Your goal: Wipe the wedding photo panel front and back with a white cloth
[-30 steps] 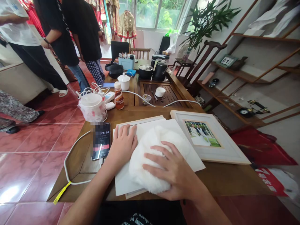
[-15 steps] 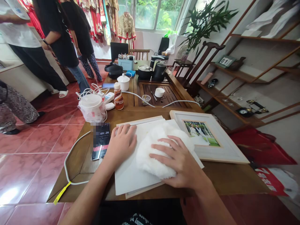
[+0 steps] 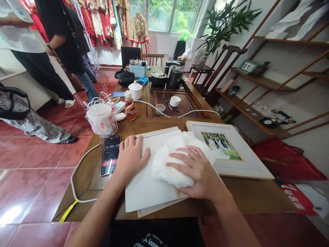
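Observation:
My right hand [image 3: 197, 171] lies flat, fingers spread, pressing a fluffy white cloth [image 3: 169, 159] onto a white board [image 3: 146, 185] that rests on a pale frame at the near end of the wooden table [image 3: 244, 195]. My left hand [image 3: 131, 156] is open and holds down the board's upper left corner. A white picture frame [image 3: 226, 151] with a photo lies just right of the cloth.
A phone [image 3: 110, 154] with a timer and a white cable [image 3: 77, 171] lie left of my left hand. Behind are a bagged white container [image 3: 101, 116], a coffee bottle [image 3: 130, 106], a tea tray [image 3: 177, 99] and kettles. People stand at the far left. Shelves line the right wall.
My right hand has slid the cloth away from me, up the board toward its far right part. My left hand stayed put. The people at left have shifted.

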The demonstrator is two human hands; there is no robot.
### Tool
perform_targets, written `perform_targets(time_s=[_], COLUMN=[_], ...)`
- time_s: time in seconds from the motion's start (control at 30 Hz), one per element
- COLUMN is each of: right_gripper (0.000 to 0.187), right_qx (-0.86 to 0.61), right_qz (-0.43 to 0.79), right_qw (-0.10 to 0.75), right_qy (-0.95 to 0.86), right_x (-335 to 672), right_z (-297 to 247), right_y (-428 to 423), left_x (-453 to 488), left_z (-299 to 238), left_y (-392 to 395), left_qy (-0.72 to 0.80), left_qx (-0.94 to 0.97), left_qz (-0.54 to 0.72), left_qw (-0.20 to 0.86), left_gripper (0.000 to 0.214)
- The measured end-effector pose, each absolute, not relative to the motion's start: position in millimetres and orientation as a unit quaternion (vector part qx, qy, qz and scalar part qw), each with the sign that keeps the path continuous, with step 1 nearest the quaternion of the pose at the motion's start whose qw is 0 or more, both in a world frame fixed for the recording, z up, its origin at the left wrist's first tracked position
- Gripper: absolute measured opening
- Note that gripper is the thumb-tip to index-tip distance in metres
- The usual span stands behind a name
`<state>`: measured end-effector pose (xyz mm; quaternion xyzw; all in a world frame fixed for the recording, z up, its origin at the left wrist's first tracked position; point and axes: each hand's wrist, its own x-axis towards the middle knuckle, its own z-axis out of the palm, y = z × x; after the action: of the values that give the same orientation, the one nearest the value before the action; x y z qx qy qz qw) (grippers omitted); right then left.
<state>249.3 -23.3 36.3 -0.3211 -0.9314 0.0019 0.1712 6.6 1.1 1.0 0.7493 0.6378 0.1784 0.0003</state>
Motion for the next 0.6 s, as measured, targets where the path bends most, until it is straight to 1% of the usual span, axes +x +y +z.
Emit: perform_targets(time_s=[0.1,0.33,0.5,0.6], right_gripper=[0.047,0.047,0.047,0.045], right_qx=[-0.315,-0.220,-0.295,-0.322], right_qz=[0.001,0.005,-0.017,-0.022], right_qw=[0.173,0.140,0.194,0.209], right_qy=[-0.933,-0.965,-0.935,-0.923], right_x=[245,226,248,257], right_z=[37,35,26,26], right_y=[-26,-40,-22,-15], left_x=[8,13,15,16], left_z=[1,1,-1,-1], left_y=[2,5,7,7], left_qy=[0.641,0.641,0.648,0.653], left_qx=[0.746,0.750,0.745,0.742], left_qz=[0.177,0.165,0.160,0.152], left_qw=[0.001,-0.012,0.000,0.002], left_gripper=[0.036,0.032,0.033,0.034])
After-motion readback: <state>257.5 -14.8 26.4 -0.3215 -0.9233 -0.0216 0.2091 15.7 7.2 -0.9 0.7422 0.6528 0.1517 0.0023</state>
